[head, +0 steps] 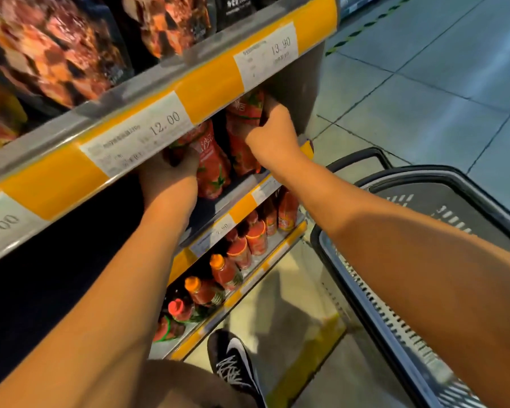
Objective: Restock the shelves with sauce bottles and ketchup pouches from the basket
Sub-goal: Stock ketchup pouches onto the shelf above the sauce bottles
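1. Both hands are reached under the yellow-edged upper shelf (212, 81) into the pouch shelf. The left hand (171, 172) is curled round the lower part of a red ketchup pouch (211, 163), which is held upright on the shelf. The right hand (273, 128) is closed on the top of a second pouch (242, 134) just beside the first, at the shelf's end panel.
2. Placement of these two pouches is judged to be under way and not yet finished, since both are gripped.
3. The row of sauce bottles (239, 254) on the shelf below is seen filled along its visible length; that part appears largely done.
4. The basket (424, 184) stands on the floor to the right. Its contents cannot be made out, so the remaining stock cannot be stated.
5. The left fingertips are hidden behind the shelf edge. The rear of the pouch shelf is dark and concealed. The label print on the pouches is blurred.
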### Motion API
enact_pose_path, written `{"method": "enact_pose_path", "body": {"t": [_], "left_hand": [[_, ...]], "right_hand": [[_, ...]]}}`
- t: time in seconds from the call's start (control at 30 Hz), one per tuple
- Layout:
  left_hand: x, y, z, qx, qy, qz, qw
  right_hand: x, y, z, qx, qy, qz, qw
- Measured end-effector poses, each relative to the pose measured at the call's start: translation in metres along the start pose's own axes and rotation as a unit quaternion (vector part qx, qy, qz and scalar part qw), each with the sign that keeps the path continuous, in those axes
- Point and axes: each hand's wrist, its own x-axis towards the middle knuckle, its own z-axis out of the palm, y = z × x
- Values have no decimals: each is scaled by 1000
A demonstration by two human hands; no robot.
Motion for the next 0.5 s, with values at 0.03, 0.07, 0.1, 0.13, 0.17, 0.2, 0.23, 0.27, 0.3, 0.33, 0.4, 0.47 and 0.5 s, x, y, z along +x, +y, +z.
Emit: {"method": "enact_pose_path", "body": {"t": [0.03,0.07,0.1,0.13,0.17,0.2,0.23,0.27,0.3,0.33,0.4,0.47,0.5], "left_hand": [[-1,-6,-1,28,-6,17,999],[-2,-13,-3,60,-33,24,997],[-4,-22,-4,74,-56,21,995],[-8,-29,-6,78,-72,8,994],[-9,-35,-6,81,-87,3,993],[-11,-38,-7,83,-93,2,992],[-11,-44,-7,80,-98,-2,992],[-12,-43,-8,73,-102,-10,992],[-10,-45,-9,69,-109,-11,992],[-9,-44,-10,70,-113,-11,991],[-6,-45,-12,73,-116,-9,990],[-4,-47,-14,70,-115,-10,991],[-3,-48,-14,67,-117,-11,991]], "right_hand": [[-3,6,0,-25,-17,9,999],[-5,12,0,-51,-32,22,998],[-7,17,0,-74,-44,32,996],[-8,19,0,-106,-53,36,992],[-7,22,0,-141,-60,33,988],[-6,23,0,-172,-71,28,982],[-4,24,0,-192,-79,31,978],[0,25,0,-207,-85,41,974],[6,25,0,-223,-82,48,970],[11,27,-1,-243,-83,59,965],[21,25,-2,-292,-104,52,949],[34,25,-1,-231,-120,13,965],[41,25,0,-183,-118,14,976]]}}
